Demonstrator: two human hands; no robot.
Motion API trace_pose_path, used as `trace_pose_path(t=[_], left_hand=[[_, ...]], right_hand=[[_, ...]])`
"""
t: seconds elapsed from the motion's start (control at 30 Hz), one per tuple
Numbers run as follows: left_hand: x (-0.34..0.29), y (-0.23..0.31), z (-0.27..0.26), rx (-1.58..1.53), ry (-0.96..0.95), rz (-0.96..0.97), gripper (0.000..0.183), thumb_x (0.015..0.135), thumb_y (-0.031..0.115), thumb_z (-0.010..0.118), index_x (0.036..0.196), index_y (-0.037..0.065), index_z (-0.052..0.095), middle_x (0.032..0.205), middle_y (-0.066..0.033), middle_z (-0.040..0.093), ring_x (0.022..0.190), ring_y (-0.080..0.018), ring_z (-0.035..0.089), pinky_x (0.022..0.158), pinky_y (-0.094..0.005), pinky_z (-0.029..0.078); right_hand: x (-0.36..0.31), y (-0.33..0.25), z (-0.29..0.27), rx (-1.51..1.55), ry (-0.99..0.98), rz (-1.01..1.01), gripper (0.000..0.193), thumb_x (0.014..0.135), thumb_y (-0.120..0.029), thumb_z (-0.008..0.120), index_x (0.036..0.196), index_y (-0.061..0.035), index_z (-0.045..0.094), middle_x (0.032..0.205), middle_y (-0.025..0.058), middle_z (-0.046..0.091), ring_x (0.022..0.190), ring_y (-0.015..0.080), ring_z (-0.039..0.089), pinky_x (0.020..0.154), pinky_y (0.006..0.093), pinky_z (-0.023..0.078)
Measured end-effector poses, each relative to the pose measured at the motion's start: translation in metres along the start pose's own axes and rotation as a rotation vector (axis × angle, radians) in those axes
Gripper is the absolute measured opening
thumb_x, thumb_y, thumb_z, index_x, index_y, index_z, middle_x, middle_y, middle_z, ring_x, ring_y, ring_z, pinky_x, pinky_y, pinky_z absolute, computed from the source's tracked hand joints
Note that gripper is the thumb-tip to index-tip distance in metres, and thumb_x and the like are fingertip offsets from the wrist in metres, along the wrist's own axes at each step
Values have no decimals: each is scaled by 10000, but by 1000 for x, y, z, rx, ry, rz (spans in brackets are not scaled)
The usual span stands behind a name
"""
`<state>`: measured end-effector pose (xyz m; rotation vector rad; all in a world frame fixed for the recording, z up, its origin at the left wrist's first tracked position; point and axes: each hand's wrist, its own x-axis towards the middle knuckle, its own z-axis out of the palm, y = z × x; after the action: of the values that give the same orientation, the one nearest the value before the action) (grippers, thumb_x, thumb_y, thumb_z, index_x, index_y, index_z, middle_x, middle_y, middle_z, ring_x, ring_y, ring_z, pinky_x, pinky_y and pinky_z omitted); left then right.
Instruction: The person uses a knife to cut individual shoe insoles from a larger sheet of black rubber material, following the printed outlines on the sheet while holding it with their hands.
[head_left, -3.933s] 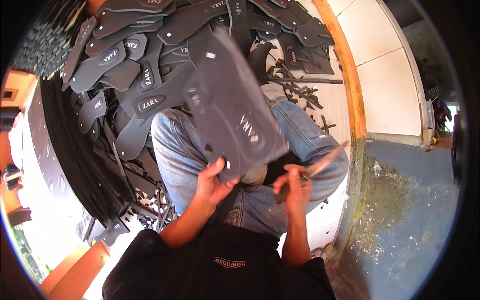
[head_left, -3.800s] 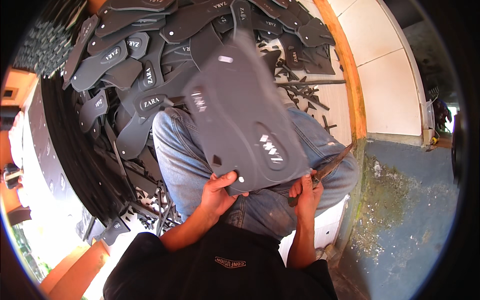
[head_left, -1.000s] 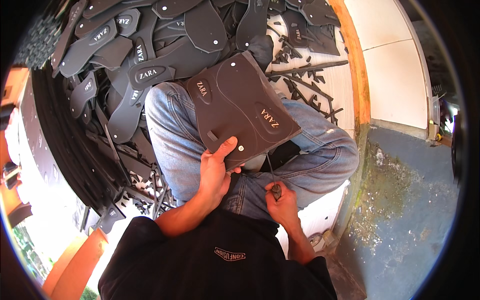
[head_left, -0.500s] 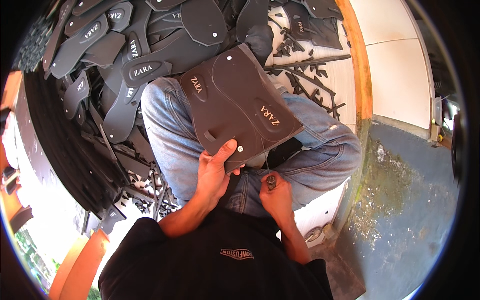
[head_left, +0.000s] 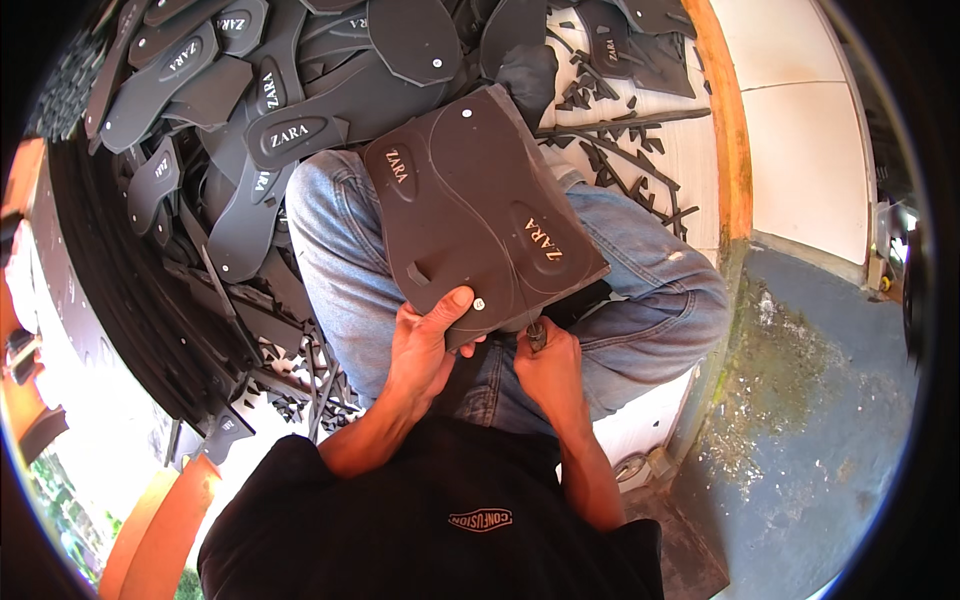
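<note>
Gripping sheet [head_left: 470,200], left hand [head_left: 420,345]; knife [head_left: 538,335], right hand [head_left: 554,367]

Black short-sleeved shirt [head_left: 400,525]; small badge-shaped print [head_left: 480,520]; faded blue jeans [head_left: 655,325]

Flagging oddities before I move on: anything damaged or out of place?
Perhaps the small dark tab on the sheet held by the left hand: it looks raised; whether loose or attached is unclear. The bluish surface at right bears a greenish, patchy stain, unlike its plainer parts.
</note>
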<state>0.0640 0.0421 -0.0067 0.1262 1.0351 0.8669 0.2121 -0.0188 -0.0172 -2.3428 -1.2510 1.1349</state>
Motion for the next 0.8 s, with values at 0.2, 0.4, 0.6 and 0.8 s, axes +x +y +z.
trace_pose_path(t=[0.2, 0.4, 0.6, 0.8], left_hand=[[2, 0, -4, -7, -14, -3, 187, 795, 180, 705, 848, 20, 624, 699, -79, 620, 523, -158, 579, 401, -221, 435], [2, 1, -6, -17, -18, -17, 180, 794, 178, 704, 845, 28, 619, 693, -77, 617, 518, -157, 575, 398, -225, 433], [2, 1, -9, -20, -14, -34, 193, 790, 191, 711, 849, 33, 617, 696, -70, 619, 524, -155, 581, 397, -224, 428], [3, 2, -13, -7, -32, -33, 216, 785, 211, 719, 865, 39, 616, 710, -66, 627, 541, -154, 590, 405, -224, 430]], right_hand=[[11, -2, 5, 22, 20, -69, 129, 737, -105, 604, 772, 16, 582, 700, 243, 605, 732, 440, 586, 675, 490, 467], [22, 7, 12, -47, -16, -77, 113, 720, -107, 613, 744, 3, 612, 717, 235, 614, 729, 444, 583, 681, 481, 473], [33, 3, 10, 34, -47, -217, 164, 695, -86, 617, 828, 11, 623, 782, 220, 628, 795, 452, 566, 712, 471, 464], [47, 2, 12, -11, -92, -433, 273, 783, -106, 581, 1029, 12, 580, 1034, 209, 599, 1017, 373, 540, 858, 407, 413]])
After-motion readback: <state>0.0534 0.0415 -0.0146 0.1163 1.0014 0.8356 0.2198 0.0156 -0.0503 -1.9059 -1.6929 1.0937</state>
